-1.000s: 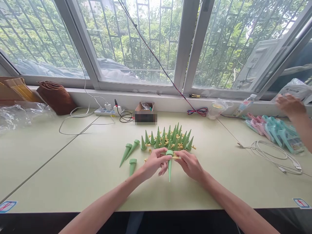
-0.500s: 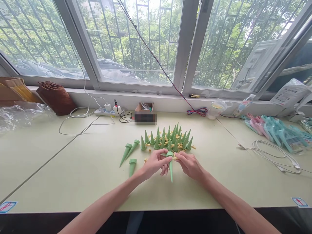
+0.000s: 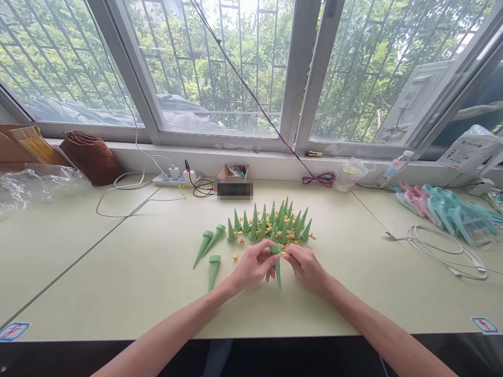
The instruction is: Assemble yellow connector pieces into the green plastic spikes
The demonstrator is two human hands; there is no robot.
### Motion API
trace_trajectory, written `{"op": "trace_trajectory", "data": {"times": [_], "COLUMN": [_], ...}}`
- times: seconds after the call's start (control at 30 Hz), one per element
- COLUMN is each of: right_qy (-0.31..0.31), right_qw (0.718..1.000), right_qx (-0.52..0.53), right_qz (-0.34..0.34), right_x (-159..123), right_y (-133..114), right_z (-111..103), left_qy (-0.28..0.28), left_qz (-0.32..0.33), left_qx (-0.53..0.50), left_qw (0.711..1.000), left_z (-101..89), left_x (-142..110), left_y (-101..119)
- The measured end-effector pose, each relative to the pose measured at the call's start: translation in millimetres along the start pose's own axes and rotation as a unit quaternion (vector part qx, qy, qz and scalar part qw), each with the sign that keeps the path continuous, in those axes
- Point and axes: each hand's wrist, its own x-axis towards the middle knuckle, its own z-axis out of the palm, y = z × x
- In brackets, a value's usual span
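Note:
My left hand (image 3: 256, 266) is closed on a green plant watering spike (image 3: 277, 273), its ribbed cap up and its point down. My right hand (image 3: 303, 263) pinches a small yellow valve (image 3: 285, 254) against the side of that spike, just under the cap; how far it sits in the spike cannot be made out. Beyond my hands several green spikes (image 3: 253, 226) stand points up in a cluster, with yellow valves among them. Left of my left hand lie three more spikes, the nearest one (image 3: 213, 269) close to my forearm. Two loose yellow valves (image 3: 234, 258) lie between.
At the back stand a power strip (image 3: 168, 179) and a small open box (image 3: 234, 180). A coiled white cable (image 3: 448, 251) and wrapped turquoise and pink plastic items (image 3: 451, 209) lie right. A brown bundle (image 3: 91, 157) and clear plastic (image 3: 39, 183) occupy the left back.
The held spike has shifted slightly right and its point has come up a little. Both hands keep their hold. My left hand has moved slightly, uncovering more of the nearest lying spike.

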Motion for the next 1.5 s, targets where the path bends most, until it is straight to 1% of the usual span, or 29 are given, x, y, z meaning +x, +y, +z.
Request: {"op": "trace_trajectory", "data": {"times": [0.13, 0.33, 0.67, 0.9, 1.13, 1.33, 1.5], "right_qy": [0.01, -0.01, -0.002, 0.027, 0.055, 0.058, 0.06], "right_qw": [0.999, 0.994, 0.992, 0.988, 0.988, 0.99, 0.992], "right_qx": [0.035, 0.086, 0.096, 0.12, 0.125, 0.12, 0.106], "right_qz": [0.03, 0.061, 0.08, 0.091, 0.076, 0.054, 0.021], "right_x": [0.2, 2.5, 5.7, 7.7, 8.3, 8.1, 7.1], "right_y": [0.3, -2.6, -4.5, -9.0, -11.1, -9.2, -7.8], "right_z": [3.6, 2.2, -0.4, -4.7, -6.2, -5.6, -5.2], "left_qy": [0.009, 0.017, 0.002, 0.004, -0.007, -0.021, -0.032], "left_qz": [0.017, 0.029, 0.008, -0.021, -0.034, -0.043, -0.056], "left_qx": [0.031, 0.056, -0.021, -0.056, -0.086, -0.093, -0.098], "left_qw": [0.999, 0.998, 1.0, 0.998, 0.996, 0.995, 0.993], "left_z": [1.6, 3.3, 1.9, -0.3, -0.9, -0.6, -1.8], "left_x": [-0.2, 1.0, 4.9, 7.2, 7.1, 6.5, 6.0], "left_y": [-1.3, 4.5, 4.7, 15.5, 18.1, 18.4, 17.6]}}
